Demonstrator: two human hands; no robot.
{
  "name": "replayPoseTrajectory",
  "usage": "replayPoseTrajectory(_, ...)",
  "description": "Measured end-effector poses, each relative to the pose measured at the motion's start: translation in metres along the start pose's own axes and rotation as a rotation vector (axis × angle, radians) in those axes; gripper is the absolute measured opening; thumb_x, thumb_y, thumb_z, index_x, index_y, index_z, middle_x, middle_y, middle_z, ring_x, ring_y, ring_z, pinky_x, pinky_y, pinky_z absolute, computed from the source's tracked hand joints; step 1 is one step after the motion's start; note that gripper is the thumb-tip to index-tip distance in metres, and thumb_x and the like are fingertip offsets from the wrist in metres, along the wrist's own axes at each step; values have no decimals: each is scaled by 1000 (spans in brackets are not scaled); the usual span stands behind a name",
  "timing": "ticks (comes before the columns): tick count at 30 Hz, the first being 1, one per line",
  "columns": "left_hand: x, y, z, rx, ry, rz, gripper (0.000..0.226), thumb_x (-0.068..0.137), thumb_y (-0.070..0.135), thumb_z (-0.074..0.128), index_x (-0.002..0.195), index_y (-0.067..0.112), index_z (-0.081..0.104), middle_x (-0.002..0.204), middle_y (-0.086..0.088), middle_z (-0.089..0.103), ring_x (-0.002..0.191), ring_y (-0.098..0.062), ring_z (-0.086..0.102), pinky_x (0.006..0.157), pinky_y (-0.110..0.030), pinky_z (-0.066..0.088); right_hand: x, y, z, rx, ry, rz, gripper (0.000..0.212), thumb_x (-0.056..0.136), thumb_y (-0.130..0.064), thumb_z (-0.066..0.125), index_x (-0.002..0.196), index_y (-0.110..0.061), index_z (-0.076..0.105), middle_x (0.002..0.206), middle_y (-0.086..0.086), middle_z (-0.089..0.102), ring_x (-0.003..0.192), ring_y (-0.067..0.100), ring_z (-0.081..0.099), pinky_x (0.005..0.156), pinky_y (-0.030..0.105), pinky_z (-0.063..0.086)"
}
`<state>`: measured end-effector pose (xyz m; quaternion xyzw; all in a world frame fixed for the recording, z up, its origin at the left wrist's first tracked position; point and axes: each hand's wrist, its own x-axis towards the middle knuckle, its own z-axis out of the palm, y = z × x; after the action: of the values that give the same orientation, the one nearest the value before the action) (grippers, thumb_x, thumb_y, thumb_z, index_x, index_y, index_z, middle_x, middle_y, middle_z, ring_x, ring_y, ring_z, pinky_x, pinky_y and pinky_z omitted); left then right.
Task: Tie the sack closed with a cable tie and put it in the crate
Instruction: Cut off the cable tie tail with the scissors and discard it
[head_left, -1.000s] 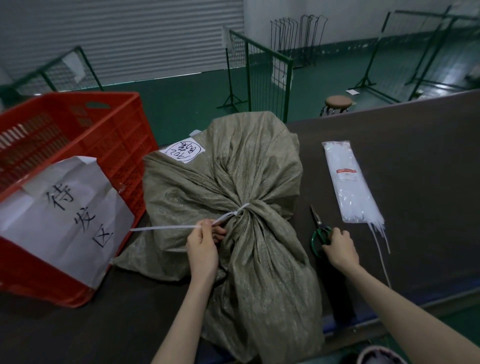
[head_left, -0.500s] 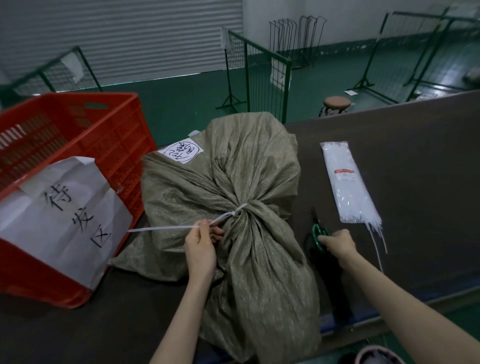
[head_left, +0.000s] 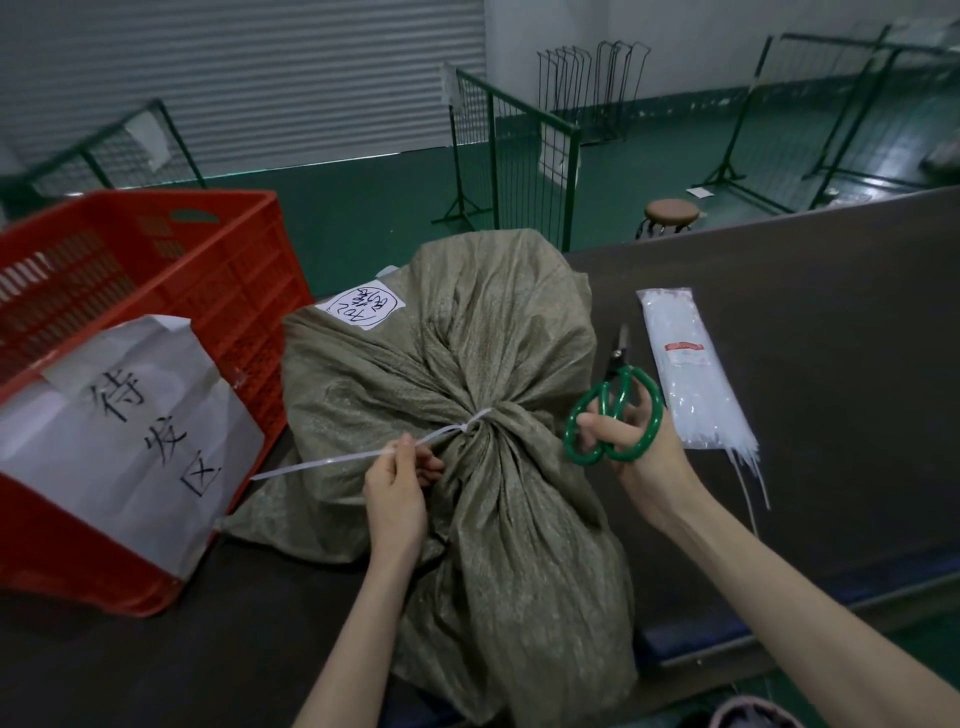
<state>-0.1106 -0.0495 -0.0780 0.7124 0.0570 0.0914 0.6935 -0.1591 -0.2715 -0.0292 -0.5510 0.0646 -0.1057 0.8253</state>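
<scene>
Fingers (head_left: 411, 451) of the left hand (head_left: 395, 493) pinch the taut tail of the white plastic cable tie (head_left: 332, 460); the right hand (head_left: 641, 462) grips the green-handled scissors (head_left: 621, 364), blades closed. Cutting too near the neck could nick the cloth or the tie's lock, I judge. The olive woven sack (head_left: 467, 353), neck cinched, lies on the dark counter (head_left: 805, 389) beside the red plastic crate (head_left: 156, 270), not in it.

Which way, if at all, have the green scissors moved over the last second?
Yes. The right hand has lifted the scissors off the table; against the cable tie pack they now sit higher in view and slightly left, nearer the sack.
</scene>
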Motion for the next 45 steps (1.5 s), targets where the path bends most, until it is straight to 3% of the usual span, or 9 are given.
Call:
replayPoseTrajectory(4,5,10,-3,14,-12,23,41,100,22,41,65,9,57,62,-5,60,50,-5,54,53,-18,44,-8,-12,26,43,-291,27,53,65,6,73,111,-2,48,71,14,52,59,21,54,55,30,48)
replayPoseTrajectory(8,13,27,-3,-32,24,86,42,100,18,41,61,12,55,56,-5,56,45,-5,50,51,-21,42,-16,-11,46,132,-470,130,62,56,-23,89,103,-3,53,84,14,59,61,20,61,47,27,50)
replayPoseTrajectory(12,24,35,-9,-12,18,132,41,97,23,46,57,20,57,54,1,57,49,-10,53,56,-27,44,-19,-1,54,126,-595,308,48,78,-47,66,98,-9,47,76,4,52,44,9,45,35,19,28)
replayPoseTrajectory(18,28,44,-11,17,-4,156,42,99,16,43,60,12,58,59,-5,60,45,0,55,53,-16,44,-29,2,41,80,-726,569,63,75,-73,47,99,-14,47,86,9,45,54,18,43,46,26,39)
replayPoseTrajectory(23,33,44,-11,0,-1,99,43,98,17,43,59,15,61,51,4,63,46,-1,55,57,-26,44,-33,-5,31,84,-735,646,64,75,-75,46,96,-15,50,87,10,47,54,20,43,48,28,40)
replayPoseTrajectory(28,23,50,-7,3,-39,179,43,98,14,43,59,14,60,58,-2,63,49,-1,55,54,-14,44,-30,2,30,62,-685,641,62,77,-74,44,96,-15,47,85,9,46,50,18,43,45,25,39)
replayPoseTrajectory(33,14,46,-8,5,11,219,43,98,17,44,59,17,61,59,-3,63,53,-4,56,57,-16,46,-23,19,32,103,-566,604,61,70,-71,59,94,-15,51,79,6,49,48,14,39,41,22,33)
replayPoseTrajectory(39,7,40,-11,17,15,270,42,94,25,43,58,18,62,56,4,63,57,-6,58,61,-20,46,-23,31,30,-12,-539,499,32,79,-34,71,85,-14,46,69,3,43,42,9,36,35,18,29)
replayPoseTrajectory(45,6,36,-12,-14,18,237,40,92,27,43,58,18,60,54,4,62,56,-9,57,64,-27,45,-19,32,28,-120,-597,445,18,87,-20,64,89,-12,48,67,7,43,39,13,39,33,20,33)
